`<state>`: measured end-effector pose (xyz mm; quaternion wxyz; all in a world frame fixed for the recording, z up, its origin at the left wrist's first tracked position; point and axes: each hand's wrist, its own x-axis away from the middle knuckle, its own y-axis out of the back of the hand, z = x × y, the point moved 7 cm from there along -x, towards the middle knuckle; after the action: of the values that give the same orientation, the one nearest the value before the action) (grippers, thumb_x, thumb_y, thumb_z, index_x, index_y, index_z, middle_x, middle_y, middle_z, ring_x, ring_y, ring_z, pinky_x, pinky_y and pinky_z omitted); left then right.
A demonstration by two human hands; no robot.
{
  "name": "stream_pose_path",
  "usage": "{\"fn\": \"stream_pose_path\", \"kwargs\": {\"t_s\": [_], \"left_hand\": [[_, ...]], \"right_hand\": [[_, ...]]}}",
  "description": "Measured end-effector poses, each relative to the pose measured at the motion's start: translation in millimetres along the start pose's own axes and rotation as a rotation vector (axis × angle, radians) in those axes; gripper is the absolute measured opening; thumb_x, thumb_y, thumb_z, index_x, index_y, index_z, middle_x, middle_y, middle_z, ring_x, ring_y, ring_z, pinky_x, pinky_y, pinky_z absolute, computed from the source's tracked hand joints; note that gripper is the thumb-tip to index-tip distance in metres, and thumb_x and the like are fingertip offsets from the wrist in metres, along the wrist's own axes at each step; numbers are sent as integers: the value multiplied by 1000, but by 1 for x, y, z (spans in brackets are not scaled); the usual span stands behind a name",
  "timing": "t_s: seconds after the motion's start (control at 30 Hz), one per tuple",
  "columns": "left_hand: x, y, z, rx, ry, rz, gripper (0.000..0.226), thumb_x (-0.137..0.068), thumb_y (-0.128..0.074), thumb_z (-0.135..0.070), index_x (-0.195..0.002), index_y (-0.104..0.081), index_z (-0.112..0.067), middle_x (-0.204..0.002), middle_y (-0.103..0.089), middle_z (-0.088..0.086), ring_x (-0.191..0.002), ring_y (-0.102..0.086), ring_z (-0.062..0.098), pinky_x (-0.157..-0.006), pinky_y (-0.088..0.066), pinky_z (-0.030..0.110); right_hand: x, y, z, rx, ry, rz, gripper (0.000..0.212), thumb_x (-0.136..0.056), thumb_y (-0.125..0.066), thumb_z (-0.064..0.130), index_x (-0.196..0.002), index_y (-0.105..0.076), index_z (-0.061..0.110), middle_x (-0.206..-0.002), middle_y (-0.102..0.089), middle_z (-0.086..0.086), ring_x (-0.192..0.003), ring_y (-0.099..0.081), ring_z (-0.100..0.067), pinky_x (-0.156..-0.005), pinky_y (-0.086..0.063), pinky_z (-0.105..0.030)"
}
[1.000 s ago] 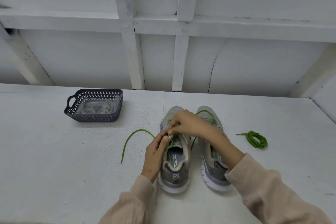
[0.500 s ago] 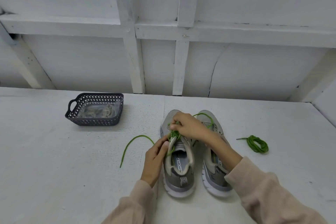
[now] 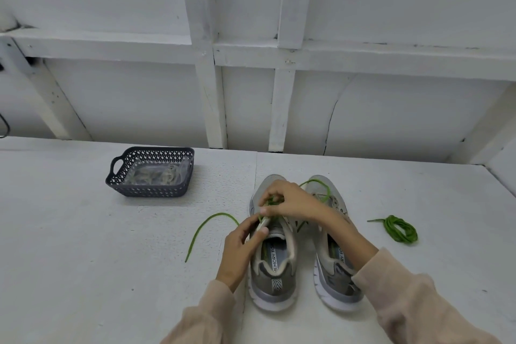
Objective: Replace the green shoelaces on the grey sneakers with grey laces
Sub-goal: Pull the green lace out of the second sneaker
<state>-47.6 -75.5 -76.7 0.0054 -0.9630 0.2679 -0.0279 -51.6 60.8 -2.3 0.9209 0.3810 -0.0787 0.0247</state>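
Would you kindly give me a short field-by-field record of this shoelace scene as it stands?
left hand: grips the upper of the left-side sneaker
right hand: pinches the green lace at that sneaker's eyelets
lace ends: one trails on the table, one loops over the toe of the right-side sneaker
coiled green lace: on the table, right of the shoes
basket: far left, holds pale laces in clear wrapping

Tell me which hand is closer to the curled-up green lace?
Right. The right hand is over the left sneaker, left of the coiled green lace; the left hand is farther left, beside that sneaker.
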Motion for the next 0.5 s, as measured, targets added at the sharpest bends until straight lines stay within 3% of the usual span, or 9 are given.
{"fn": "stream_pose_path", "kwargs": {"t_s": [0.1,0.2,0.3,0.37,0.43,0.5], "left_hand": [[-1,0,2,11,-3,-2,54,-69,-70,-44,-117,-66,-20,-112,-70,-1,-112,-62,15,-101,-47,43],[-2,-1,2,26,-3,10,54,-68,-69,-44,-117,-66,-21,-112,-70,-3,-112,-62,13,-99,-48,36],[-4,1,1,13,-2,28,53,-69,-69,-47,-116,-67,-24,-113,-70,-5,-112,-62,13,-99,-48,34],[-5,2,2,1,1,38,50,-71,-70,-46,-116,-67,-24,-112,-70,-5,-111,-62,12,-100,-47,35],[-5,3,2,-7,4,44,48,-72,-71,-42,-116,-67,-23,-109,-71,-5,-109,-63,12,-99,-48,34],[-5,3,3,-10,5,48,43,-75,-70,-40,-114,-68,-23,-106,-72,-4,-107,-64,13,-97,-49,34]], "right_hand": [[0,-3,16,159,94,80,12,-82,-74,27,-91,-75,19,-101,-60,12,-100,-56,-7,-87,-44,-30],[-8,0,17,327,90,8,8,-79,-74,28,-79,-71,21,-114,-59,8,-105,-53,-10,-88,-40,-32],[-11,9,0,47,-65,-195,3,-76,-74,13,-77,-73,11,-98,-59,12,-100,-58,-14,-89,-44,-35],[-8,7,-8,-121,-128,-238,6,-78,-73,7,-81,-72,2,-86,-56,11,-95,-58,-17,-90,-46,-36],[-6,1,-4,-123,-72,-168,9,-82,-71,10,-88,-71,2,-88,-56,10,-94,-57,-14,-90,-47,-33],[-4,-6,8,-99,47,-24,13,-83,-74,19,-94,-73,14,-107,-58,7,-108,-53,-8,-93,-41,-20]]}}
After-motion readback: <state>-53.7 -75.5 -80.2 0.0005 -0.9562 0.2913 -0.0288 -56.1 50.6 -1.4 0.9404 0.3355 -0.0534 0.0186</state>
